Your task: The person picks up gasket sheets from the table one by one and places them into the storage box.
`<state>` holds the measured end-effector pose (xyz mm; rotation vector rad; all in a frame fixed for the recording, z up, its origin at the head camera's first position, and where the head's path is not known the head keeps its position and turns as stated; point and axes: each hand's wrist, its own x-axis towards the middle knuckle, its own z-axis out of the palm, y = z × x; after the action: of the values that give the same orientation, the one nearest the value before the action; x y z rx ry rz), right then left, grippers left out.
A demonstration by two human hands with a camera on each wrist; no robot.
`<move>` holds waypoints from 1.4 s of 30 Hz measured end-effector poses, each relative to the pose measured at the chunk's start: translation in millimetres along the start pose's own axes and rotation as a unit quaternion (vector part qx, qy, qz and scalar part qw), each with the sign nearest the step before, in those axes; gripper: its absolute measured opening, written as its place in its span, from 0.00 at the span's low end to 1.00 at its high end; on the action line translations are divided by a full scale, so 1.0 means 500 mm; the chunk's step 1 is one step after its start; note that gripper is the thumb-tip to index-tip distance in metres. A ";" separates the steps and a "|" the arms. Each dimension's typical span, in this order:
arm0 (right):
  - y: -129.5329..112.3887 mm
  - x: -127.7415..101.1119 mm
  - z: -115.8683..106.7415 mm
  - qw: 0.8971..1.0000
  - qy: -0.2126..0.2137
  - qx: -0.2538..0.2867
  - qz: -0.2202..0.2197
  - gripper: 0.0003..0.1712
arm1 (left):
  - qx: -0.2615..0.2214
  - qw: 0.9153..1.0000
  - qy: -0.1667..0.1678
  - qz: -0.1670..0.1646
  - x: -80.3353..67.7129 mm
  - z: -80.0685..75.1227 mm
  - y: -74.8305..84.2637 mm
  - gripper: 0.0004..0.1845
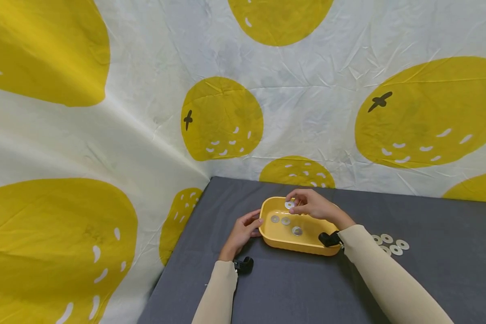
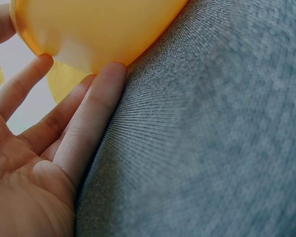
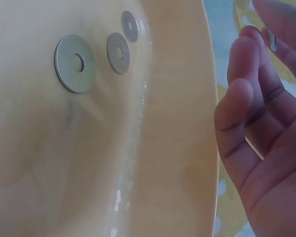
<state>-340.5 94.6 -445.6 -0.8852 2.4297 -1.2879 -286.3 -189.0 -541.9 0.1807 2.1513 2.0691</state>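
With right hand (image 1: 312,204), pinches flat metal washer (image 1: 286,205) above yellow tray (image 1: 278,234), toward 11 o'clock; with left hand (image 1: 243,228), holds tray's 9-o'clock end. Likely a light, stiff, slick washer; best taken by outer edge.

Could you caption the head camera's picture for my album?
Right hand pinching a metal washer, left hand touching a yellow tray, three more washers lying inside.
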 end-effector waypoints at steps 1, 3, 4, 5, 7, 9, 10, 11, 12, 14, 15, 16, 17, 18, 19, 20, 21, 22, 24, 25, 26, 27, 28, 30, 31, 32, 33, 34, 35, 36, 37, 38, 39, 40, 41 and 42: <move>0.001 0.003 0.001 1.000 -0.008 0.002 -0.003 0.19 | 0.000 1.000 -0.001 -0.001 0.000 0.000 0.001 0.26; 0.003 0.008 0.004 1.000 -0.025 0.006 -0.008 0.20 | -0.003 1.000 -0.002 -0.002 0.000 0.000 0.002 0.26; 0.003 0.011 0.005 0.999 -0.032 0.008 -0.008 0.20 | -0.002 1.000 -0.002 -0.003 -0.001 0.000 0.003 0.26; 0.004 0.014 0.006 0.999 -0.040 0.009 -0.009 0.20 | -0.002 1.000 -0.001 -0.003 -0.001 0.000 0.002 0.26; 0.008 0.020 0.008 0.998 -0.057 0.014 -0.013 0.20 | -0.001 1.000 0.000 -0.006 0.000 0.000 0.002 0.26; 0.011 0.027 0.009 0.997 -0.071 0.020 -0.015 0.20 | -0.001 1.000 0.002 -0.007 0.001 0.000 0.001 0.26; 0.013 0.031 0.010 0.997 -0.077 0.021 -0.016 0.20 | 0.000 1.000 0.003 -0.008 0.001 0.000 0.001 0.26; 0.015 0.035 0.011 0.996 -0.083 0.024 -0.019 0.20 | 0.000 1.000 0.003 -0.008 0.002 0.000 0.001 0.26; 0.017 0.038 0.012 0.996 -0.089 0.026 -0.020 0.20 | -0.001 1.000 0.003 -0.009 0.002 0.000 0.001 0.26; 0.019 0.044 0.014 0.994 -0.098 0.029 -0.023 0.19 | -0.001 1.000 0.003 -0.010 0.003 -0.001 0.001 0.26; 0.020 0.047 0.015 0.994 -0.104 0.028 -0.026 0.20 | 0.000 1.000 0.003 -0.009 0.002 -0.001 0.001 0.26; 0.020 0.050 0.017 0.993 -0.109 0.025 -0.027 0.19 | 0.001 1.000 0.005 -0.009 0.002 -0.001 0.001 0.26; 0.019 0.053 0.018 0.993 -0.115 0.023 -0.027 0.19 | 0.001 1.000 0.006 -0.010 0.003 -0.001 0.001 0.26; 0.019 0.056 0.020 0.992 -0.121 0.021 -0.026 0.19 | 0.002 1.000 0.008 -0.009 0.003 -0.001 0.001 0.26; 0.018 0.059 0.021 0.991 -0.127 0.021 -0.027 0.18 | 0.002 1.000 0.009 -0.009 0.002 -0.001 0.002 0.26; 0.018 0.061 0.023 0.991 -0.133 0.019 -0.027 0.18 | 0.002 1.000 0.010 -0.009 0.002 -0.001 0.002 0.26; 0.018 0.064 0.025 0.990 -0.139 0.020 -0.026 0.18 | 0.003 1.000 0.010 -0.008 0.003 0.000 0.002 0.26; 0.018 0.067 0.026 0.989 -0.144 0.021 -0.026 0.18 | 0.004 1.000 0.011 -0.010 0.003 0.000 0.002 0.26; 0.020 0.071 0.029 0.987 -0.155 0.024 -0.024 0.19 | 0.005 1.000 0.010 -0.009 0.003 0.001 0.002 0.26; 0.021 0.074 0.031 0.987 -0.159 0.024 -0.024 0.19 | 0.005 1.000 0.008 -0.010 0.003 0.001 0.002 0.26; 0.023 0.076 0.032 0.986 -0.163 0.024 -0.023 0.20 | 0.006 1.000 0.008 -0.010 0.003 0.002 0.002 0.26; 0.024 0.078 0.034 0.986 -0.166 0.024 -0.023 0.20 | 0.006 1.000 0.007 -0.009 0.002 0.002 0.002 0.26; 0.026 0.081 0.036 0.985 -0.168 0.023 -0.024 0.21 | 0.006 1.000 0.008 -0.009 0.002 0.002 0.002 0.26; 0.028 0.086 0.040 0.985 -0.171 0.021 -0.024 0.20 | 0.006 1.000 0.008 -0.008 0.002 0.002 0.002 0.26; 0.029 0.088 0.041 0.984 -0.173 0.019 -0.024 0.20 | 0.006 1.000 0.008 -0.007 0.002 0.001 0.002 0.26; 0.030 0.090 0.043 0.984 -0.175 0.015 -0.024 0.20 | 0.006 1.000 0.007 -0.006 0.002 0.001 0.002 0.26; 0.031 0.091 0.045 0.984 -0.178 0.013 -0.025 0.19 | 0.006 1.000 0.006 -0.006 0.002 0.002 0.002 0.26; 0.033 0.092 0.047 0.983 -0.182 0.011 -0.025 0.19 | 0.006 1.000 0.005 -0.006 0.003 0.002 0.001 0.26; 0.034 0.093 0.049 0.982 -0.185 0.008 -0.025 0.18 | 0.006 1.000 0.004 -0.006 0.003 0.002 0.001 0.26; 0.035 0.094 0.051 0.982 -0.187 0.005 -0.026 0.18 | 0.005 1.000 0.003 -0.006 0.003 0.003 0.001 0.26; 0.035 0.095 0.053 0.982 -0.190 0.001 -0.026 0.18 | 0.004 1.000 0.002 -0.005 0.003 0.003 0.000 0.26; 0.036 0.097 0.054 0.981 -0.191 0.000 -0.025 0.18 | 0.003 1.000 0.002 -0.005 0.003 0.003 0.000 0.26; 0.036 0.098 0.056 0.981 -0.192 0.002 -0.026 0.17 | 0.003 1.000 0.001 -0.004 0.003 0.003 0.000 0.26; 0.037 0.099 0.058 0.981 -0.193 0.003 -0.023 0.18 | 0.002 1.000 0.001 -0.003 0.003 0.003 0.000 0.26; 0.037 0.101 0.059 0.981 -0.193 0.006 -0.021 0.17 | 0.002 1.000 0.002 -0.003 0.002 0.003 0.000 0.25; 0.038 0.102 0.061 0.981 -0.194 0.007 -0.020 0.17 | 0.001 1.000 0.002 -0.002 0.002 0.003 0.000 0.25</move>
<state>-373.5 50.8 -475.5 -1.0715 2.1046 -1.0285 -287.0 -187.3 -542.2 0.1712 2.1552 2.0660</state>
